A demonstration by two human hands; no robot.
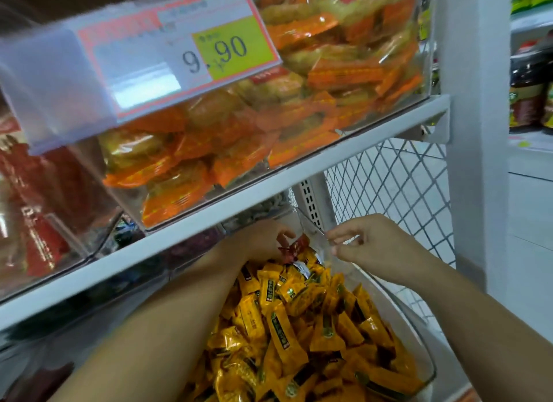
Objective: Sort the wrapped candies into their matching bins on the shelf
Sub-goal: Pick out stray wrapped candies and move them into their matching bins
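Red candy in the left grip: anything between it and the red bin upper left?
Yes. The white shelf board runs above the left grip and its red candy; the red bin sits on that board, so probably draw back out first.

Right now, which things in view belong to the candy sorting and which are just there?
Job: left hand holding red candies; right hand; yellow candies; clear bin.
Just there: price tag; bottles; wire mesh.

Left hand [260,241] pinches a red candy [296,247] (over yellow candies [299,320]).
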